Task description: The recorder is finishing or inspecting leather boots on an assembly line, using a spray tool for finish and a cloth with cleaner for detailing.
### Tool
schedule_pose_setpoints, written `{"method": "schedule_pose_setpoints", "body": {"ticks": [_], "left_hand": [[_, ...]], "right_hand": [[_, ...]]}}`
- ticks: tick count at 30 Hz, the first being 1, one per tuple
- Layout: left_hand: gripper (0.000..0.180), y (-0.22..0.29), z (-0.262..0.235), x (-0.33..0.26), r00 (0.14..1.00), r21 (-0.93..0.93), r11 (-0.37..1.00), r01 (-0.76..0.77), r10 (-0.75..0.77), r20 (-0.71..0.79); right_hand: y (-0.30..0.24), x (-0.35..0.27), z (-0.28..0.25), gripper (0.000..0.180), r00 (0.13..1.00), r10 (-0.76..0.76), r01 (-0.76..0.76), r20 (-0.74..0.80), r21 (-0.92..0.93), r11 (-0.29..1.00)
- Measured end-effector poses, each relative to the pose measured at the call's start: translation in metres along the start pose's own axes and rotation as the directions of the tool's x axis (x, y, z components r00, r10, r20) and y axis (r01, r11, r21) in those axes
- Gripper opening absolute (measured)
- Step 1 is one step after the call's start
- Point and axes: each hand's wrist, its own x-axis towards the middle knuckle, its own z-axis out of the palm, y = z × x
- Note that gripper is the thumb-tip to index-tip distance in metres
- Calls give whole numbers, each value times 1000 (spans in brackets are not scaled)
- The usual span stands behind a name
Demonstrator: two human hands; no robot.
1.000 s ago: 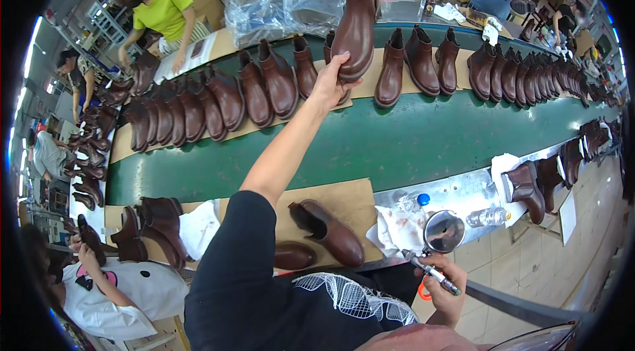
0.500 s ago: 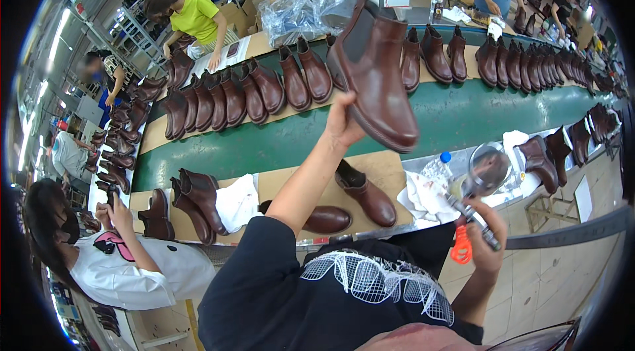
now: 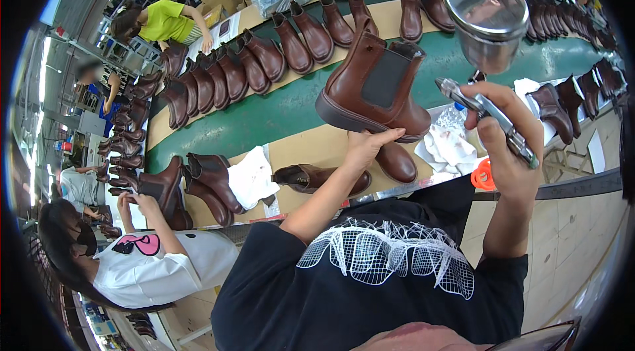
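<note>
Lowered from where it was raised over the green belt half a second ago, the brown ankle boot [image 3: 374, 89] now sits close in front of the person, held from below by the left hand [image 3: 366, 148], whose fingers curl up under the sole near the heel while the toe points right. Meanwhile the right hand [image 3: 506, 142] has come up from beside the bench and is wrapped tight around the handle of a metal spray gun [image 3: 486, 116], its shiny cup [image 3: 488, 20] standing just right of the boot's elastic side panel. Beneath the boot, two more brown boots [image 3: 324, 177] lie on the tan work board [image 3: 304, 149] beside white rags [image 3: 450, 146]. On the far side, a row of brown boots [image 3: 264, 53] lines the green conveyor belt [image 3: 264, 113]. At near left a co-worker in a white shirt [image 3: 159, 262] handles another boot [image 3: 162, 185].
</note>
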Motion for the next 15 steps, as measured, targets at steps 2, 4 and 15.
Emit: {"method": "schedule_pose_setpoints", "body": {"ticks": [2,4,15], "left_hand": [[60,-4,3,-4,1000,37,999,-5,4,25],[60,-6,-1,-9,997,43,997,-62,59,54],[57,7,-2,-14,995,67,993,-100,97,37]], "right_hand": [[-3,3,2,22,1000,-24,24,13,8,1000],[3,6,7,22,999,-40,40,24,13,999],[7,-8,16,22,997,76,-76,19,2,997]]}}
